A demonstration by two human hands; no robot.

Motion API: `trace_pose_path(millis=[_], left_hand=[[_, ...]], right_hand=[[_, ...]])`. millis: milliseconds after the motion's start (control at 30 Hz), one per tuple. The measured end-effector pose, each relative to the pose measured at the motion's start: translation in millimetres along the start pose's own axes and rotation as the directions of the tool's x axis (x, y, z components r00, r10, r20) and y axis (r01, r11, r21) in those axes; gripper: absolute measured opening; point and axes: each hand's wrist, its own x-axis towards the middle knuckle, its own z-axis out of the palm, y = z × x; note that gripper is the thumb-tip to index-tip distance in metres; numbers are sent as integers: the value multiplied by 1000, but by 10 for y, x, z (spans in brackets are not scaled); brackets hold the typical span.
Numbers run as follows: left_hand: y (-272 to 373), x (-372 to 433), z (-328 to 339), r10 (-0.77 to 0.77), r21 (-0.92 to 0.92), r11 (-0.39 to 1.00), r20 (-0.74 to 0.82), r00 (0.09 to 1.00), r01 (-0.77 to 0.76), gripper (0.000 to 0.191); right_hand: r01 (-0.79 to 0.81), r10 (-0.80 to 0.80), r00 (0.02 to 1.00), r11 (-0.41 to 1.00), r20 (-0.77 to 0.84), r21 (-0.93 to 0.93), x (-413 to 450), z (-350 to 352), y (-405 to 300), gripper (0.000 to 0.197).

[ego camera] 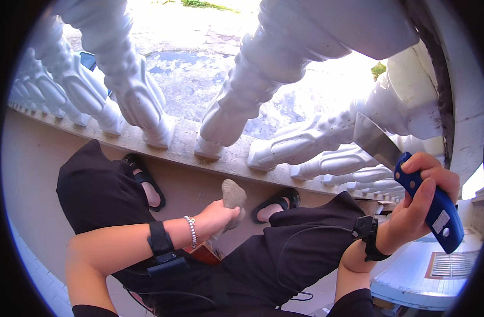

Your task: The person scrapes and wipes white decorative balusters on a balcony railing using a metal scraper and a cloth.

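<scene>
My right hand [420, 198] grips the blue riveted handle of a knife [376, 142]; its broad metal blade points up and to the left in front of the white balusters. The handle bears a small label. My left hand [220, 218] is closed around a crumpled grey-brown cloth [233, 194], held low between my knees. Part of the cloth hangs below the fingers. Under the left hand, a red object [205, 253] shows partly between my legs; the hand and dark clothing hide the rest. The blade touches nothing that I can make out.
White moulded balusters [226, 115] rise from a low concrete ledge [182, 136] in front of me. My feet, in black sandals [146, 182], rest on the smooth floor [194, 190] behind it. A pale surface with a metal grille [454, 264] lies at the lower right. Thin black cables cross my lap.
</scene>
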Motion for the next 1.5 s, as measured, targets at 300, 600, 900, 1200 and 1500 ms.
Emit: trace_pose_path(millis=[300, 600, 900, 1200, 1500], left_hand=[[-151, 23, -310, 55, -23, 998, -161, 985, -60, 35], [-112, -109, -313, 29, -130, 990, -230, 973, -60, 38], [-145, -29, -365, -28, -197, 980, -237, 971, -19, 37], [-207, 42, -352, 0, -171, 985, -222, 975, -39, 36], [-285, 102, -346, -19, -161, 987, -207, 978, -15, 36]], right_hand=[[205, -278, 933, 933, -228, -297, -470, 201, 66, 19], [236, -306, 916, 934, -260, -268, -602, 114, 236, 18], [313, -376, 916, 889, -142, -335, -689, 260, 285, 18], [403, -446, 875, 887, -190, -224, -703, 220, 323, 17], [396, -448, 869, 884, -208, -250, -725, 98, 243, 16]])
